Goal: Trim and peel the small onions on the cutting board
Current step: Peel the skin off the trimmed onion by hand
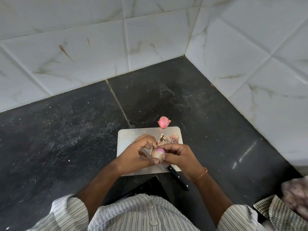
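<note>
Cupping the onion (159,153), both hands meet.

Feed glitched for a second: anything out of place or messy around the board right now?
The knife lies under the hands with its handle hanging past the cutting board's near edge. The unpeeled onion sits at the far edge, half off. Peel scraps lie loose on the board. Nothing looks spilled.
</note>
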Tool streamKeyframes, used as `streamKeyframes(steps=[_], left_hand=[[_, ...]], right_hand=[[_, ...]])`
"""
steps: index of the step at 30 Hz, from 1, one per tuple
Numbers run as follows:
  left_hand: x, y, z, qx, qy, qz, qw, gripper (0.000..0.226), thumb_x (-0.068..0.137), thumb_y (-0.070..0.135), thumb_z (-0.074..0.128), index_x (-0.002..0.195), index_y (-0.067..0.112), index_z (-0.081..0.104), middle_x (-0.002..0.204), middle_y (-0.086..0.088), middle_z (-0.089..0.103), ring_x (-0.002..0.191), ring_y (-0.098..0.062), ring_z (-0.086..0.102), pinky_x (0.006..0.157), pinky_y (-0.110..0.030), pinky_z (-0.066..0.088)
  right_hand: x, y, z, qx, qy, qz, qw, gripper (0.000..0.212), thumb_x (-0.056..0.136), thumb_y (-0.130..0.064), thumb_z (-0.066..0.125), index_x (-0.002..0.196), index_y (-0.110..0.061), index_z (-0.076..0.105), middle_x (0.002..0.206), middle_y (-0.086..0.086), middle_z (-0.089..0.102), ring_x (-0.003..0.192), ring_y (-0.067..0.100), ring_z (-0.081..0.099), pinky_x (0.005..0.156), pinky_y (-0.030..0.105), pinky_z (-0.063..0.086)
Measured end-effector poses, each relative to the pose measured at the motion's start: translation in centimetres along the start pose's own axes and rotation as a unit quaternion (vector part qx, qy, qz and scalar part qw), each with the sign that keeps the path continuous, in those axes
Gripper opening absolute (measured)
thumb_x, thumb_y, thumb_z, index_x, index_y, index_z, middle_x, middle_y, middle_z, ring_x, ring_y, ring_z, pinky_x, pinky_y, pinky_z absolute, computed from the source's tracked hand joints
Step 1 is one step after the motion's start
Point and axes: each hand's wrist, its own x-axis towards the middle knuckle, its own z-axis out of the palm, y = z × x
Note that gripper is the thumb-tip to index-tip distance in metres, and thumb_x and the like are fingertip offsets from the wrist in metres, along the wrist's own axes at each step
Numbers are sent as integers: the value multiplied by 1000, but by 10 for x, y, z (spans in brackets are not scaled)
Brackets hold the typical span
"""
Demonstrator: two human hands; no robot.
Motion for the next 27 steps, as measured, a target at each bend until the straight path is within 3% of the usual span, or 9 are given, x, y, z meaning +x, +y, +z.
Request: streamKeyframes(steps=[5, 8, 10, 13, 17, 20, 23, 27], left_hand=[[2, -1, 2, 0, -5, 5, 1000, 43, 80, 30, 93, 112, 33, 64, 129, 7, 59, 118, -24, 62, 85, -44, 62], [3, -4, 6, 1, -4, 16, 1000, 38, 81, 24, 93, 94, 39, 61, 124, 10, 60, 116, -18, 61, 86, -26, 56], [3, -6, 9, -5, 3, 21, 1000, 35, 82, 26, 91, 87, 38, 59, 120, 11, 61, 113, -14, 62, 85, -22, 53], [1, -10, 12, -36, 32, -10, 999, 34, 79, 33, 91, 96, 34, 60, 119, 8, 63, 110, -21, 65, 78, -30, 55], [2, -6, 9, -35, 56, -38, 997, 56, 74, 39, 92, 122, 46, 64, 131, 13, 63, 115, -21, 67, 81, -36, 58], [4, -3, 6, -1, 38, -3, 999, 51, 78, 29, 94, 119, 45, 68, 130, 13, 60, 117, -20, 63, 83, -35, 60], [5, 0, 4, 0, 36, 7, 999, 47, 79, 26, 94, 116, 40, 69, 126, 11, 61, 116, -18, 62, 86, -25, 57], [8, 0, 5, 0, 36, 7, 999, 46, 76, 34, 94, 112, 40, 66, 124, 9, 61, 114, -17, 62, 88, -22, 54]], right_hand=[[0, 2, -1, -3, 3, -3, 1000, 31, 87, -4, 74, 110, -20, 85, 109, 17, 80, 99, 30, 76, 90, 44, 66], [1, 7, -3, 2, 8, 3, 1000, 32, 92, 5, 71, 111, -17, 84, 110, 20, 80, 101, 32, 75, 93, 49, 64], [1, 6, -3, 11, 16, 5, 1000, 29, 91, 4, 73, 110, -15, 84, 110, 21, 79, 100, 32, 75, 92, 47, 65], [1, 4, -3, 17, 25, -2, 1000, 27, 86, -2, 77, 112, -8, 82, 110, 22, 79, 99, 30, 75, 90, 43, 66], [3, 5, -3, -14, 47, -16, 999, 26, 92, 6, 74, 114, -5, 80, 109, 20, 80, 100, 31, 76, 91, 43, 65], [4, 5, -3, -14, 44, -22, 999, 26, 89, -1, 80, 113, -10, 82, 110, 19, 80, 103, 34, 76, 95, 50, 64], [6, 4, -2, -13, 44, -30, 999, 28, 85, -9, 79, 111, -16, 83, 111, 17, 80, 105, 34, 76, 99, 55, 61], [5, 5, -3, -18, 43, -31, 998, 29, 90, 4, 73, 111, -14, 83, 110, 18, 80, 105, 33, 75, 101, 60, 59]])
